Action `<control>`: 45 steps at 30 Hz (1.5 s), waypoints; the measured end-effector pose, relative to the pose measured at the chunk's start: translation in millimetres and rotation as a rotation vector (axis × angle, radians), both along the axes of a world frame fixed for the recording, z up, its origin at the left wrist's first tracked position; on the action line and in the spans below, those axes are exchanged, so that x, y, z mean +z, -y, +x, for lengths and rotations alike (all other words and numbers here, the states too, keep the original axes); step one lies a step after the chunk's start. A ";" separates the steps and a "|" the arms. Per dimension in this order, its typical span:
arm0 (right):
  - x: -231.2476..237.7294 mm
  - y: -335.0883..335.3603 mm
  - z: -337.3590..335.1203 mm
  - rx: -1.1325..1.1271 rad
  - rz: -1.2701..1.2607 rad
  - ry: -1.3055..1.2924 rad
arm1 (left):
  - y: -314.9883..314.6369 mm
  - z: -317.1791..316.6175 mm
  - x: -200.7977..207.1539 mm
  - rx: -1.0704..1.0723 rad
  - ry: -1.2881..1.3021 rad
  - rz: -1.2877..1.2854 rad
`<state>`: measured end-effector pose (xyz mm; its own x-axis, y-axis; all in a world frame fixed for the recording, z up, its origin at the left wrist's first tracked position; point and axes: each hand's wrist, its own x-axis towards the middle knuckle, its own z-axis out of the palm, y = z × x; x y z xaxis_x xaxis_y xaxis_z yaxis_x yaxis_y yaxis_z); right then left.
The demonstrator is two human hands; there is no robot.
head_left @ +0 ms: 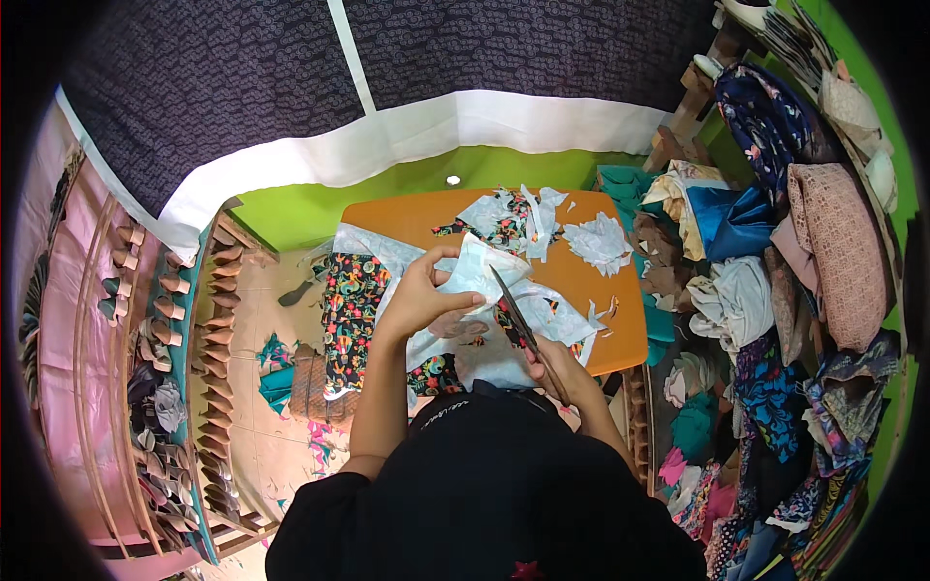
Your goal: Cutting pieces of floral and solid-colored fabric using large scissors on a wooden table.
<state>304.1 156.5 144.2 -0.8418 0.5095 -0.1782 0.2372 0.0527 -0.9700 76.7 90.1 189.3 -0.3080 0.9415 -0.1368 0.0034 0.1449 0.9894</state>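
My left hand (426, 295) pinches a folded pale piece of fabric (472, 259) between thumb and fingers, holding it up above the table. Wrapped around a pair of dark scissors (516, 318) is my right hand (565, 371); the blades point up and left, and their tip lies against the pale piece. Most of the handles are hidden by my fingers. Black floral fabric (351, 310), pale on its reverse, spreads under both hands and hangs over the table's left edge.
Ragged fabric scraps (598, 244) lie on the orange table (387, 210). Rows of wooden shoe lasts (218, 358) line racks at left. Heaped cloth and a patterned pinkish bundle (838, 252) crowd the right side. A dark curtain (232, 97) hangs behind. Offcuts litter the floor.
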 end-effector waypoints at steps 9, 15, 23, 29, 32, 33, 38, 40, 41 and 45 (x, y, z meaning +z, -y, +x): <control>-0.5 -7.8 5.2 0.093 -0.035 0.078 | 0.6 -7.0 1.5 -0.051 0.052 0.085; -6.9 -12.7 6.8 0.161 0.095 0.118 | -3.5 -10.6 9.2 -0.162 -0.098 0.137; 1.3 -10.0 3.3 0.204 0.134 0.119 | -12.2 -21.1 22.7 -0.276 -0.242 0.075; -7.9 -4.4 1.3 0.176 0.142 0.047 | -16.3 -19.6 28.7 -0.295 -0.312 0.061; -19.5 -4.1 -0.1 0.094 -0.134 -0.044 | -11.8 -4.0 20.1 0.348 -0.858 0.469; -15.2 -2.2 -1.2 0.037 -0.211 -0.016 | -2.9 2.5 23.9 0.341 -0.859 0.472; -15.0 -5.0 -1.6 -0.074 -0.553 0.034 | 34.5 26.9 -3.8 -0.207 -0.079 -0.173; -4.9 -2.0 -3.8 -0.008 -0.414 0.052 | 36.6 32.8 -25.7 -0.389 -0.047 -0.302; -3.2 -0.3 -4.4 -0.003 -0.414 0.055 | 34.3 37.4 -47.0 -0.353 0.116 -0.271; 0.6 4.2 -5.5 -0.015 -0.323 -0.039 | 28.7 56.1 -65.3 -0.357 0.748 -0.206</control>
